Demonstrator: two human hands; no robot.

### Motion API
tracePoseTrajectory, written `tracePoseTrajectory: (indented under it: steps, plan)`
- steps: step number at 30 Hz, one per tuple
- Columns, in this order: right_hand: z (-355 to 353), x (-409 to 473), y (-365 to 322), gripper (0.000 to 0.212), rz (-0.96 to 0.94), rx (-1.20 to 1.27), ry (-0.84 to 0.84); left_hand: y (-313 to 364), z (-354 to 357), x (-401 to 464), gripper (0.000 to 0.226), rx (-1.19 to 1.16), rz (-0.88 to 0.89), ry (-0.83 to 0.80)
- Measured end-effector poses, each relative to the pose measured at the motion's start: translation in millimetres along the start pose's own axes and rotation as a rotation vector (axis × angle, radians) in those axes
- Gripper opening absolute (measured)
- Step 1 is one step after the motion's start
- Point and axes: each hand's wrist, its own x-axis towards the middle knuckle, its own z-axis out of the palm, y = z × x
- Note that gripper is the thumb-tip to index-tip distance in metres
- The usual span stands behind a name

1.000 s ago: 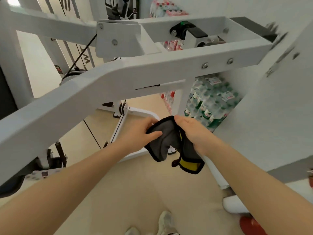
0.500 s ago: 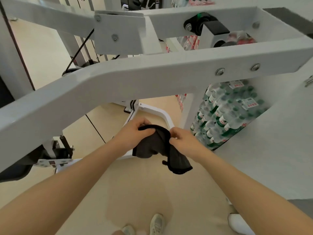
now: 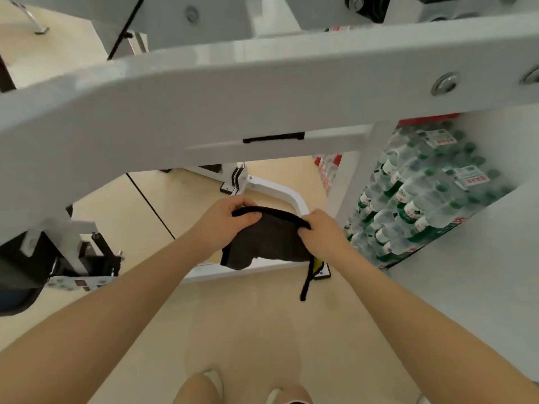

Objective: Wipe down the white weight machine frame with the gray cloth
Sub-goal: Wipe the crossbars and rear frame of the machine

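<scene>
The gray cloth with a black hem hangs spread between my two hands, below the machine. My left hand pinches its upper left edge and my right hand grips its upper right edge. A yellow patch and a black strap dangle from the cloth's lower right corner. The white weight machine frame runs as a broad slanted beam across the top of the view, above and beyond both hands. The cloth does not touch the beam.
Shrink-wrapped packs of water bottles are stacked at the right, behind a white upright post. A white base bar lies on the beige floor under the cloth. A black seat part sits at the left. My shoes show at the bottom.
The bunched cloth has been pulled open and now hangs flat between my hands. My hands moved apart, and the view has come closer under the beam.
</scene>
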Motion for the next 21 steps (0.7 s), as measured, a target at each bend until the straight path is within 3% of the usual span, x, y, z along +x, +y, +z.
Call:
tracePoseTrajectory:
  steps: [4,8,10,12,14,17,19,21]
  plan:
    - [39,41,29,0.016,0.182,0.28,0.12,-59,2,40,0.008,0.083,0.073,0.138]
    - [95,66,25,0.02,0.305,1.024,0.149,-114,24,72,0.005,0.136,0.179,0.179]
    - [115,75,15,0.03,0.241,1.249,0.119,-133,32,77,0.006,0.104,0.268,0.145]
    - [130,81,5,0.037,0.065,1.267,0.14,-145,28,81,0.015,0.15,0.402,0.117]
    - [145,85,-2,0.033,-0.142,1.137,0.192,-154,16,82,0.025,0.204,0.506,0.015]
    - [161,93,-13,0.023,-0.285,0.947,0.283,-167,-9,76,0.035,0.379,0.599,-0.053]
    - [166,100,-29,0.022,-0.308,0.945,0.342,-171,-34,69,0.044,0.492,0.646,0.12]
    - [166,103,-53,0.015,-0.349,0.947,0.427,-169,-70,59,0.045,0.569,0.734,0.478]
